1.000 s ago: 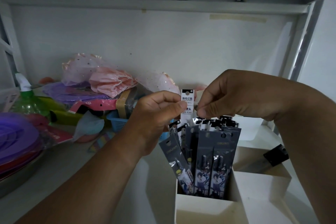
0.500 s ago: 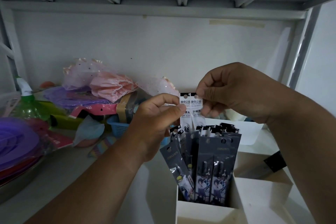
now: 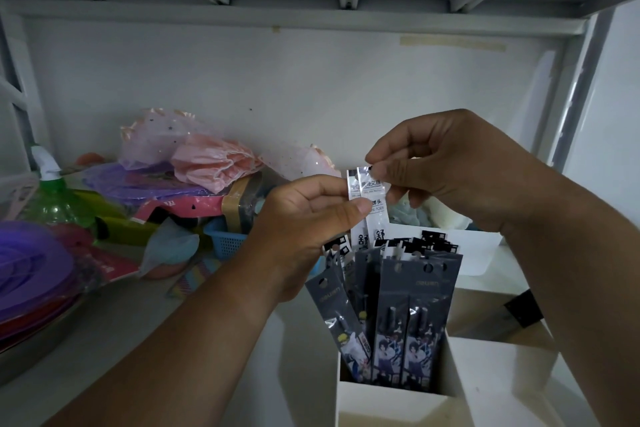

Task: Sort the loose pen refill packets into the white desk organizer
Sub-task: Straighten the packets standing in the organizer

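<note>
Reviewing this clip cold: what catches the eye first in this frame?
Dead centre, the left hand and right hand both pinch the tops of two white refill packets held upright. Right below them, dark packets stand packed in one compartment of the white desk organizer. To the left, a heap of pink and purple clutter lies on the shelf.
</note>
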